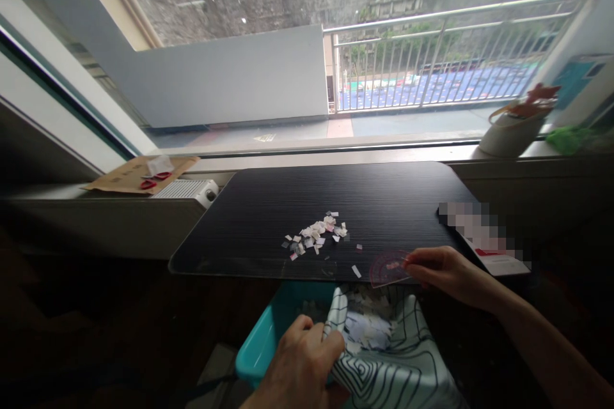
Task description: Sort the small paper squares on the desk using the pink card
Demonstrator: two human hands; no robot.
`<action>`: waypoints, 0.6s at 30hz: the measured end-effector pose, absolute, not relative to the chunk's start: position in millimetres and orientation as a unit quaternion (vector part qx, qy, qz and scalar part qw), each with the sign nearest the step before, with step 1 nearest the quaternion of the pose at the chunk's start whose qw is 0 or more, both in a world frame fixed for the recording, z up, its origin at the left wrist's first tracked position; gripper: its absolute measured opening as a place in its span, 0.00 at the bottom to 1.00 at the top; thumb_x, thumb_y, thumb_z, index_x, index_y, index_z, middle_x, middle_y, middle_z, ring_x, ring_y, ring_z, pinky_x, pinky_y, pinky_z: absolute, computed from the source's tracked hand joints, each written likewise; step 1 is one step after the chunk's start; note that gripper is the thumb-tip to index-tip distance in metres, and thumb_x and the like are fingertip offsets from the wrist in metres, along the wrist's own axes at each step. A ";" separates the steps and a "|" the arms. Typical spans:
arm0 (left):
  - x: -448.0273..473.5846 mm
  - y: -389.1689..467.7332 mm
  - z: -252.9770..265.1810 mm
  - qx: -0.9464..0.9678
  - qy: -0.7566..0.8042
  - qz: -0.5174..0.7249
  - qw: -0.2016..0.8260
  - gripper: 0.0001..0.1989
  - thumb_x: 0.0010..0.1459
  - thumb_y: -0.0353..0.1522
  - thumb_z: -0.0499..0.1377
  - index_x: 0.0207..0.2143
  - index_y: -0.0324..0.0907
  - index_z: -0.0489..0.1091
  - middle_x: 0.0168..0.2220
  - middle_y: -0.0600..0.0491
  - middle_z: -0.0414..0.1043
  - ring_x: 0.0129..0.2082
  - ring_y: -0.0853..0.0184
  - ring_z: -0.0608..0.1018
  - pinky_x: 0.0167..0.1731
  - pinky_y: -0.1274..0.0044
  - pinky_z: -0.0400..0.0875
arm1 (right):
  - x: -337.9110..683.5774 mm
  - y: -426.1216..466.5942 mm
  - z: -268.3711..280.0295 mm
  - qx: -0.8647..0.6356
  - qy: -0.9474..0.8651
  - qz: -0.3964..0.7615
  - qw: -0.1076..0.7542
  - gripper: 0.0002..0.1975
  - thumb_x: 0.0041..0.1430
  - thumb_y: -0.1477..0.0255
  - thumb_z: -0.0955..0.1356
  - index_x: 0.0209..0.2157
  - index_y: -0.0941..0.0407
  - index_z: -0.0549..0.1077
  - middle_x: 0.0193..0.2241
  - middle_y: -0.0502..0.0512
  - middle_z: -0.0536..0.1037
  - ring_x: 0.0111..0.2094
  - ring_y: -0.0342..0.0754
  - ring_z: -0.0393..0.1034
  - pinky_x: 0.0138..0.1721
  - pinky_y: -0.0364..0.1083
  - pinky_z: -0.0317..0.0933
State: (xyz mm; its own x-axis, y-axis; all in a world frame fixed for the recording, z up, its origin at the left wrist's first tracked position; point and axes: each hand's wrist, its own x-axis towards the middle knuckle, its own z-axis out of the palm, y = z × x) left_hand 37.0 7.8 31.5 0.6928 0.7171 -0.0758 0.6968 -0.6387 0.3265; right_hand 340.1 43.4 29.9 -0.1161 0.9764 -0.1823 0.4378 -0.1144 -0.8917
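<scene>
My left hand point(300, 364) grips the edge of a white cloth with dark line patterns point(398, 364), held below the front edge of the black table point(384, 198). Paper scraps lie in the cloth's fold. My right hand point(444, 270) pinches a pink transparent protractor point(387, 268) at the table's front edge. A small pile of paper scraps point(316, 233) lies on the table, left of the protractor and apart from it. One loose scrap point(355, 271) sits near the table's front edge.
A teal bin point(263, 345) sits under the cloth below the table edge. A white card with a red mark point(499, 262) lies at the table's right. A brown envelope point(134, 174) and a white device point(189, 190) rest on the left sill; a white basket point(511, 131) stands far right.
</scene>
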 end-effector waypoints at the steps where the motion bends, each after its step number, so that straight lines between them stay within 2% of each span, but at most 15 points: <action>1: 36.5 7.9 31.3 0.906 0.390 0.031 0.165 0.10 0.45 0.32 0.64 0.29 0.43 0.65 0.29 0.55 0.69 0.30 0.65 0.69 0.37 0.72 0.63 | 337.3 46.0 30.1 -0.599 -0.592 0.441 0.311 0.15 0.53 0.59 0.69 0.29 0.58 0.78 0.22 0.51 0.74 0.23 0.44 0.66 0.25 0.42 0.60; 7: 27.8 5.0 26.9 0.902 0.396 0.029 0.173 0.12 0.42 0.30 0.65 0.29 0.43 0.65 0.28 0.56 0.69 0.29 0.65 0.69 0.39 0.71 0.63 | 320.7 68.3 22.1 -0.622 -0.578 0.396 0.349 0.17 0.50 0.58 0.69 0.30 0.58 0.79 0.21 0.52 0.76 0.23 0.46 0.68 0.26 0.43 0.62; 18: 22.3 6.0 29.4 0.887 0.422 0.034 0.182 0.10 0.45 0.29 0.63 0.30 0.42 0.65 0.29 0.54 0.68 0.31 0.63 0.68 0.40 0.70 0.62 | 320.4 59.8 19.6 -0.588 -0.602 0.454 0.292 0.15 0.54 0.60 0.68 0.30 0.58 0.78 0.22 0.50 0.74 0.24 0.43 0.66 0.26 0.42 0.59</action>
State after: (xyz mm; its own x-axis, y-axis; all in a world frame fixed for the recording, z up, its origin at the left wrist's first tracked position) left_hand 22.3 6.0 29.4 0.6414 0.7615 -0.0933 0.7366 -0.5773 0.3524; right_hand 320.4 59.8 19.6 -0.1371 0.9738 -0.1816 0.4430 -0.1037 -0.8905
